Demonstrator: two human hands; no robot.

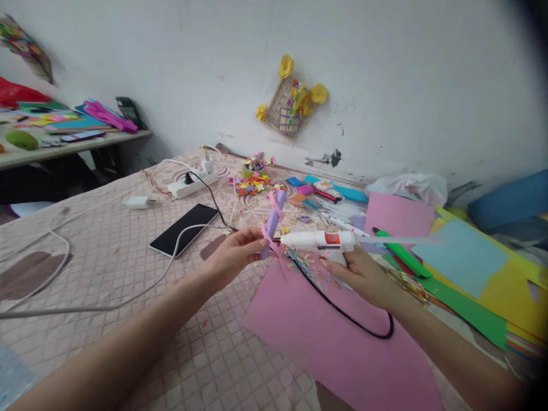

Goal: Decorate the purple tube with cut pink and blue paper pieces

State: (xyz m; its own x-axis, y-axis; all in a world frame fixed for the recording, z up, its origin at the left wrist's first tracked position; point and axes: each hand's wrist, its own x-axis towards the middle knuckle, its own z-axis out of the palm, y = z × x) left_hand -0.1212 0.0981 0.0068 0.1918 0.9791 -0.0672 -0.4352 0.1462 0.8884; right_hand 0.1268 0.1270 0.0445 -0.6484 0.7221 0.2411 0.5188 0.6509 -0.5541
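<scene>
Hot glue gun [306,241] being aimed at a purple tube [272,224] at mid-view!
The tube, being circled by a pink strip [277,206], is being pinched low by the left hand [238,248]; at its four o'clock, the gun is being gripped by the right hand [362,271], nozzle contact being hard to tell. Being spotted around the tube: smartphone [185,229] at nine, power strip [192,185] at ten, pink sheet [338,337] at five.

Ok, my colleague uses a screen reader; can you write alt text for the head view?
A person's left hand holds a purple roll wound with a pink strip, while the right hand holds a white glue gun, nozzle close to it.
</scene>
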